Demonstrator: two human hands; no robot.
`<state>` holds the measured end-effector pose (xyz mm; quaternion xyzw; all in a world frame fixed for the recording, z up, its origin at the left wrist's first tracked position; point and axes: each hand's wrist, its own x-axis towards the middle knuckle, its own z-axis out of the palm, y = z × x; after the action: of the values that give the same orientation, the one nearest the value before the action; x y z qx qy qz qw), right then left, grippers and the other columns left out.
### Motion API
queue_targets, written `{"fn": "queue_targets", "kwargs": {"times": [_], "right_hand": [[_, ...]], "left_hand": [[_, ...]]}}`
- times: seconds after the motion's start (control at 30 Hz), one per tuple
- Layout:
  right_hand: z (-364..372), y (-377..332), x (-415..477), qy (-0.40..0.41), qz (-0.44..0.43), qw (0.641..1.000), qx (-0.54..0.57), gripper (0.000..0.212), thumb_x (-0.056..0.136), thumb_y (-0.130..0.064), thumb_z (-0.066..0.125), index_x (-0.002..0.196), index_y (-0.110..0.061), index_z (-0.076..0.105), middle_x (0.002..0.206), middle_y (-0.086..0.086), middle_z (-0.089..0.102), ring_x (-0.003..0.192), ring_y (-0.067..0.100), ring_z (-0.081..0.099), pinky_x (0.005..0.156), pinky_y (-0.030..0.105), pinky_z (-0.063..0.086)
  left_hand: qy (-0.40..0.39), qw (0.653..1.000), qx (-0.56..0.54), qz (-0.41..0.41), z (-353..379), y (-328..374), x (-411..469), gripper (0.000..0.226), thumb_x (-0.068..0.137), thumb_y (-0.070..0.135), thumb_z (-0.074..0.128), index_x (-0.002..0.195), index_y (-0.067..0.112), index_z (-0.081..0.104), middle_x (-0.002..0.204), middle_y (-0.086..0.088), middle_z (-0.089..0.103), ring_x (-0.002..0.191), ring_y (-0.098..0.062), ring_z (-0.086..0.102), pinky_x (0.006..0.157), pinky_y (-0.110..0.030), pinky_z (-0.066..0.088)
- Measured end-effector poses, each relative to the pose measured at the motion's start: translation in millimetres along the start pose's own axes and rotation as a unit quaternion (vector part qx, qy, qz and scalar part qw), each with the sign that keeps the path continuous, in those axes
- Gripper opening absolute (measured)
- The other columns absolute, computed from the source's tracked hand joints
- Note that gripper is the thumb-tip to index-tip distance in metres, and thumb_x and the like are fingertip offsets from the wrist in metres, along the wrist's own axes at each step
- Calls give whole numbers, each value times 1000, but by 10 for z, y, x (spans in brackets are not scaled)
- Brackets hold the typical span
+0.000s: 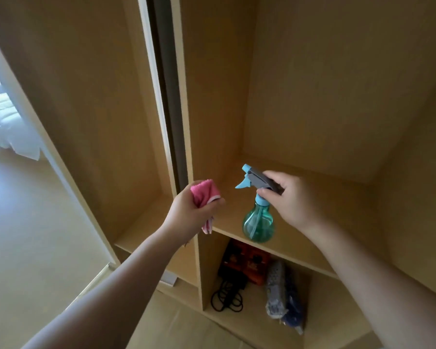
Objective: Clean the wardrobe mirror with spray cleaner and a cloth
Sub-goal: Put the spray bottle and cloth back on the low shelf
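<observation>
A green see-through spray bottle [258, 225] with a blue and grey trigger head stands near the front edge of a wardrobe shelf [295, 250]. My right hand [288, 199] grips the grey head from the right. My left hand [194, 212] is held to the left of the bottle, in front of the shelf, and holds a bunched pink cloth [204, 195]. The mirror door [23, 172] fills the left side and reflects a bed and floor. Its edge [161, 96] sits against the wardrobe's upright panel.
The open wooden wardrobe has a tall compartment above the shelf. In the compartment below lie an orange and black box [247, 263], a coiled black cable [227, 298] and a blue and grey bag [285, 295]. A narrower compartment [141, 233] lies to the left.
</observation>
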<state>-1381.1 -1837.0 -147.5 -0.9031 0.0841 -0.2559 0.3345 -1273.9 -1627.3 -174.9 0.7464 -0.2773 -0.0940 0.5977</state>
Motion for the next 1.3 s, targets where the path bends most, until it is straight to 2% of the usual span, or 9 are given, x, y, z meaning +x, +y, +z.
{"fn": "queue_targets", "kwargs": {"times": [0.07,0.2,0.27,0.43,0.6,0.83,0.97,1.13,1.3], "right_hand": [[199,-232,34,-4,-12,1000,-2,25,86,-27,65,110,-33,63,86,-9,71,78,9,65,69,34,56],[694,-730,87,-10,-36,999,9,30,88,-21,67,119,-22,67,98,-11,71,86,4,65,71,26,55],[971,-1004,89,-10,-40,999,20,29,88,-19,67,117,-22,68,98,-9,72,88,6,66,73,27,57],[1675,-1589,132,-30,-20,998,47,18,86,-15,67,102,-22,70,86,-1,72,82,16,67,75,44,56],[2293,-2014,188,-40,-26,997,59,25,84,-25,66,106,-36,62,86,-8,72,82,9,68,76,43,57],[2854,-2145,411,-74,-33,995,60,20,84,-24,68,104,-28,68,85,-11,72,82,6,68,75,39,58],[3096,-2025,629,-96,-38,993,52,20,84,-22,70,104,-23,70,84,-11,72,80,9,68,74,39,57],[3334,-1855,881,-84,-34,995,41,24,83,-20,73,108,-21,71,89,-7,73,84,14,69,77,40,58],[3516,-1788,1031,-65,-10,997,38,25,84,-19,73,109,-20,71,91,-7,73,85,13,69,76,39,59]], "left_hand": [[10,1000,-1,-2,-297,-46,-58,27,77,39,77,97,41,58,78,19,68,67,-1,67,52,-13,50],[33,999,16,4,-1028,-222,-231,30,76,40,77,96,46,56,85,25,66,77,4,65,56,-9,50],[45,999,27,15,-1441,-320,-321,28,76,36,77,94,42,57,82,26,65,74,4,65,55,-9,49],[69,996,45,21,-2440,-565,-480,21,78,29,76,93,32,61,78,17,66,70,0,65,56,-12,51],[80,995,53,0,-3117,-812,-592,31,78,28,75,105,19,62,87,6,65,77,-7,65,66,-23,55],[88,995,39,-26,-3457,-1137,-407,34,78,27,74,107,15,61,89,3,64,74,-3,64,61,-16,53],[93,993,34,-59,-3494,-1351,-203,37,78,24,76,110,17,60,91,-2,65,80,-14,67,67,-26,58],[86,992,38,-82,-3546,-1517,42,36,78,27,77,109,26,58,92,0,66,79,-14,68,63,-22,56],[69,993,49,-83,-3650,-1674,286,40,78,28,77,112,21,58,92,1,65,82,-14,67,61,-19,54]]}}
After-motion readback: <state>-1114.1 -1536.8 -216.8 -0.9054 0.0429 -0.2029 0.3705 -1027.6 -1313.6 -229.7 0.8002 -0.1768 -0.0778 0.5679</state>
